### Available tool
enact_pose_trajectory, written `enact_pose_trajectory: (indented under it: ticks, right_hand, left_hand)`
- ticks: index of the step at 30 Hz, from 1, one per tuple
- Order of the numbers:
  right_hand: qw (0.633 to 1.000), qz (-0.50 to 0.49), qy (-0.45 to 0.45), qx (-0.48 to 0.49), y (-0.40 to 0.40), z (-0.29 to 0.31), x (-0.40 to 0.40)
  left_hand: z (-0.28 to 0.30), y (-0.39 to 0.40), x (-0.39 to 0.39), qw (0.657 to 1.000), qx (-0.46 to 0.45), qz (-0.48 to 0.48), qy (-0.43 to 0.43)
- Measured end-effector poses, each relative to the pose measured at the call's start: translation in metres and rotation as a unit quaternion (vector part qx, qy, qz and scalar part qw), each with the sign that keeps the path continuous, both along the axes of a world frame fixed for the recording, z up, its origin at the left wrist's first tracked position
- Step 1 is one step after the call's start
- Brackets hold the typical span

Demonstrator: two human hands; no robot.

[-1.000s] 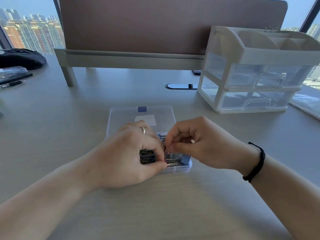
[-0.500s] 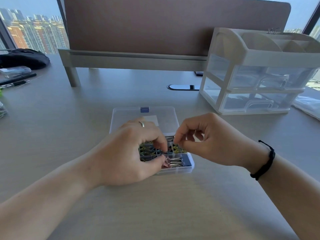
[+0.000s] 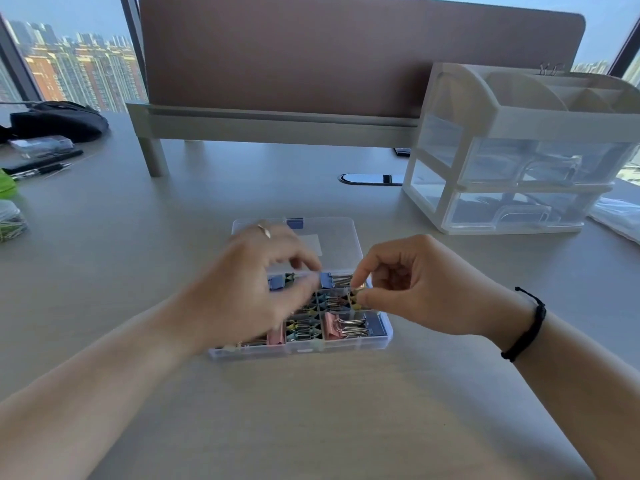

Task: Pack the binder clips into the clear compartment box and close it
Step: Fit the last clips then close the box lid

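The clear compartment box [image 3: 346, 345] lies open on the desk in front of me, its lid [image 3: 341, 237] flat behind it. Its compartments hold several binder clips: pink ones [image 3: 334, 326] at the front right, small yellow and blue ones in the middle, and a blue clip [image 3: 325, 280] at the back. My left hand [image 3: 249, 289], blurred, hovers over the box's left side with fingers curled, its thumb tip next to the blue clip. My right hand [image 3: 419, 285] pinches a small yellow clip [image 3: 355, 297] over the right middle compartment.
A white drawer organiser [image 3: 512, 150] stands at the back right. A desk divider [image 3: 277, 126] and a cable slot [image 3: 370, 179] lie behind the box. At the far left are a black bag [image 3: 59, 121], pens [image 3: 38, 168] and a bag of clips [image 3: 10, 223].
My left hand has lifted off the front compartments and moved back, uncovering the pink and small clips. My right hand has stayed at the right middle compartment.
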State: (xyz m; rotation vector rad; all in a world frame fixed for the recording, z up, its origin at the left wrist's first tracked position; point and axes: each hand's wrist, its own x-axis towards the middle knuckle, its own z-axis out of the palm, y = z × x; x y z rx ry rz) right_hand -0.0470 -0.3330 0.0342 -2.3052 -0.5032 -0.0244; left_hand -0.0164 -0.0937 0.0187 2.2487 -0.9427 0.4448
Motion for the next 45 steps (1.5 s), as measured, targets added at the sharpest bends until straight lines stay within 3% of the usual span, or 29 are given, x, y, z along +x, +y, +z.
enact_pose_trajectory:
  ticks: [4,8,16,22,29,38,42,45]
  right_hand:
    - [0.989,-0.112,-0.059,0.072,-0.005,-0.009,0.013]
    - [0.961,-0.235,-0.011,0.147,-0.001,-0.027,0.027]
    - [0.941,-0.271,0.062,0.195,0.016,-0.03,0.04]
    - [0.953,-0.23,0.082,0.177,0.019,-0.025,0.036]
    - [0.951,-0.159,0.09,0.25,0.009,-0.026,0.032]
    - [0.927,-0.136,0.079,0.342,0.005,-0.023,0.024]
    - [0.935,-0.093,0.104,0.325,0.001,-0.025,0.023]
    - [0.957,-0.052,0.111,0.263,0.0,-0.023,0.018]
  left_hand:
    - [0.001,0.028,0.031,0.966,-0.163,0.19,0.059]
    - [-0.015,0.053,0.037,0.904,-0.224,0.271,0.243]
    - [-0.014,0.046,0.017,0.917,-0.129,0.226,0.302]
    - [-0.011,0.047,0.017,0.924,-0.167,0.2,0.28]
    - [-0.012,0.057,0.018,0.922,-0.229,0.186,0.252]
    - [-0.007,0.074,0.022,0.905,-0.23,0.129,0.334]
    - [0.003,0.068,0.013,0.901,-0.246,0.089,0.346]
    - [0.008,0.065,0.005,0.923,-0.203,0.032,0.325]
